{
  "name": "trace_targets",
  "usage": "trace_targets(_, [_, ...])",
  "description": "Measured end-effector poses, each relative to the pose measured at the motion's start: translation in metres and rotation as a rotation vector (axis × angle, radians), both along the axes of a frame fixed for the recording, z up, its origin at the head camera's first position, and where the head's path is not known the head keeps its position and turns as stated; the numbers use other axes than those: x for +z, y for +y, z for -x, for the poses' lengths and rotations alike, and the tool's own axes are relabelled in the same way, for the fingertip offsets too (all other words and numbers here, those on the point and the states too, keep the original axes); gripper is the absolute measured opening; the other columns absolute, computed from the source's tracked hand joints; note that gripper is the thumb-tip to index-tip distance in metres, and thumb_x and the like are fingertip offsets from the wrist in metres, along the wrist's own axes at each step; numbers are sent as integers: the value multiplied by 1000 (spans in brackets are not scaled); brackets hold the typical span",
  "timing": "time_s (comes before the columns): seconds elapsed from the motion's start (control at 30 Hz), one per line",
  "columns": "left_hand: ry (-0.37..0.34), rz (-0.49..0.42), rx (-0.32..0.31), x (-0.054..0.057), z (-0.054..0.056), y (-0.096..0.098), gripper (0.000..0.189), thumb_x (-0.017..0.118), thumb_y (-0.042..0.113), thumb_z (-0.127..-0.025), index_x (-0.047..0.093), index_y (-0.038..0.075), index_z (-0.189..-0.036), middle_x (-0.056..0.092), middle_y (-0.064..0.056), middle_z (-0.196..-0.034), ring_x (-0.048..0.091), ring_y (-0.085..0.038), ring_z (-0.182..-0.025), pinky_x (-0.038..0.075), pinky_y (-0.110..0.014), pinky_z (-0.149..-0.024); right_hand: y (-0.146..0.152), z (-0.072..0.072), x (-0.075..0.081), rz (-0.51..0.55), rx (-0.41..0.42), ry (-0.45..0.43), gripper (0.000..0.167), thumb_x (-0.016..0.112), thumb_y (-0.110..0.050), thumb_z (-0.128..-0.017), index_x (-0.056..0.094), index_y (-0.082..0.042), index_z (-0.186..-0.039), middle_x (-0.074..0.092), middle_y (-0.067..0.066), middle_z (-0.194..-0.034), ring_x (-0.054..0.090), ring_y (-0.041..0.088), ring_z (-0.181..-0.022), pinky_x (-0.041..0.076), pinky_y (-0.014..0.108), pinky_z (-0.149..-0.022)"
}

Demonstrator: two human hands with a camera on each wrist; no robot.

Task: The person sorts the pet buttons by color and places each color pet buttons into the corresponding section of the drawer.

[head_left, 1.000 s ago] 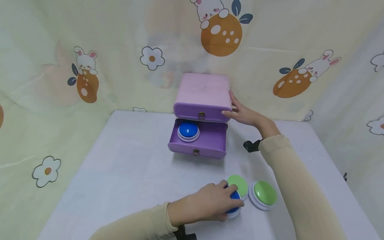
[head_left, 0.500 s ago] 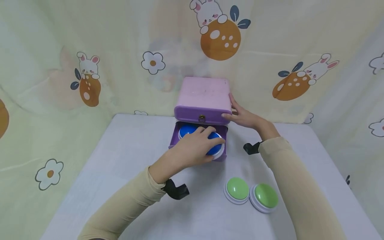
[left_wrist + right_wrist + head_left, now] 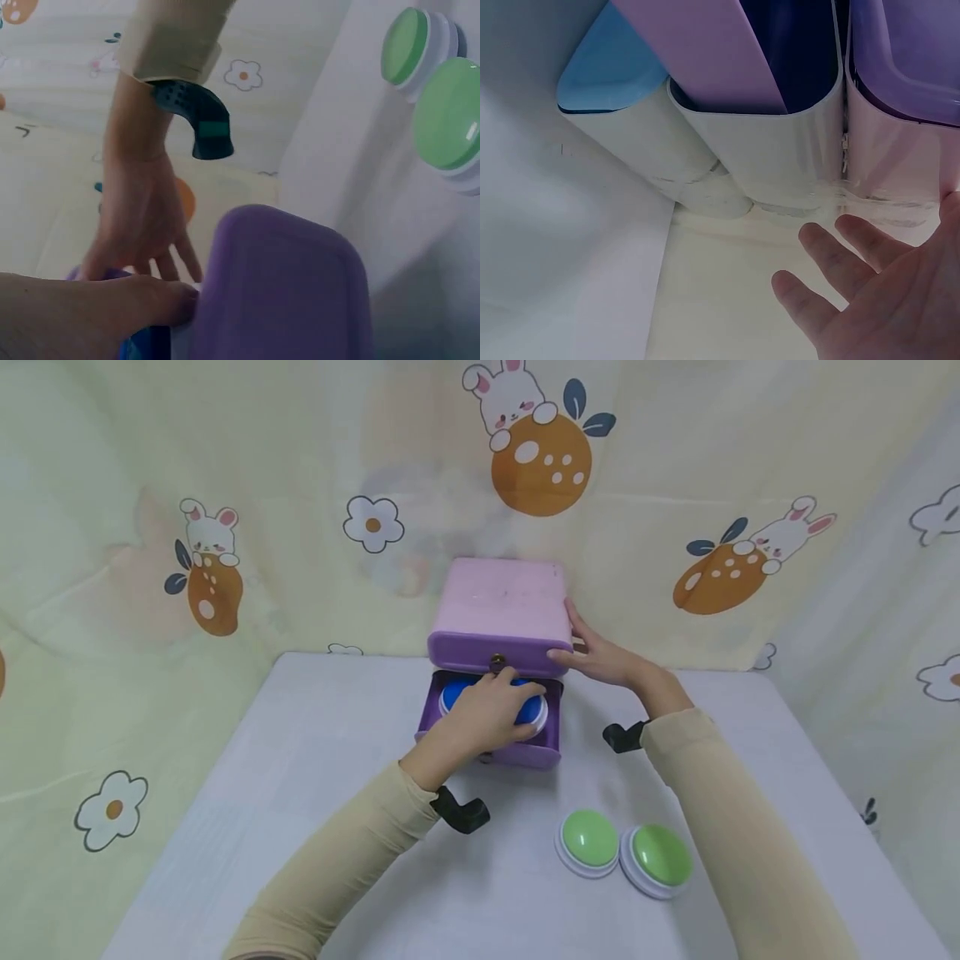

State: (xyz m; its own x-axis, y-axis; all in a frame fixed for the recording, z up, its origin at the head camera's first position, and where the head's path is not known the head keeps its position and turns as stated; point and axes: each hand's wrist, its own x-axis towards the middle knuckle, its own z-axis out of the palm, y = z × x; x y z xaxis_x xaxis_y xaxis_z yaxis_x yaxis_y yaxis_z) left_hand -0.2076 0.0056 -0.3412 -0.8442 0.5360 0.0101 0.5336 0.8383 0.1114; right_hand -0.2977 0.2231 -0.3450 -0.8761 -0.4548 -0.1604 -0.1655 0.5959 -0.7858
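My left hand (image 3: 487, 710) grips a round blue-domed push button (image 3: 534, 710) with a white base, inside the pulled-out purple drawer (image 3: 525, 757). A second blue push button (image 3: 450, 695) sits at the drawer's left, partly hidden by that hand. In the left wrist view the thumb lies beside the drawer front (image 3: 281, 292), with a bit of blue (image 3: 146, 343) below. My right hand (image 3: 606, 656) touches the right side of the pink-topped drawer box (image 3: 502, 597), its thumb at the front edge. Its fingers (image 3: 832, 259) look straight and spread in the right wrist view.
Two green-domed push buttons (image 3: 590, 839) (image 3: 660, 857) stand side by side on the white table (image 3: 322, 735), in front of the box. A light blue drawer (image 3: 615, 67) shows in the lowest tier. A patterned cloth (image 3: 300, 568) hangs right behind the box.
My left hand has carried the blue push button from beside the green ones up and leftward into the drawer, then lowered it slightly. My right hand has stayed on the box.
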Motion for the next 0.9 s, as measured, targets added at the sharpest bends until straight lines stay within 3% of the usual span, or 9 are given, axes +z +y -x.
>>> trace_targets(0.23, [-49,-12,82,-14,10,9,55,65,47,-86,51,28,-136,49,-11,-139,54,-32,-120,51,-52,-92,1,3,-3,1,-9,6,93,53,-51,-91,-24,-46,-142,-16,0,-160,13,39,-145,20,62,-112])
trace_targets(0.47, [-26,19,61,-23,13,22,56,69,43,-84,53,25,-135,52,-11,-135,56,-32,-117,52,-50,-89,0,2,-3,8,-8,17,93,54,-50,-91,-24,-44,-144,-18,-2,-159,14,40,-145,20,62,-112])
trace_targets(0.9, [-82,62,44,-31,22,29,56,71,36,-84,52,27,-136,52,-7,-136,53,-28,-119,48,-48,-98,1,0,-2,9,-7,13,93,52,-50,-92,-25,-42,-144,-15,4,-160,15,41,-144,21,61,-112])
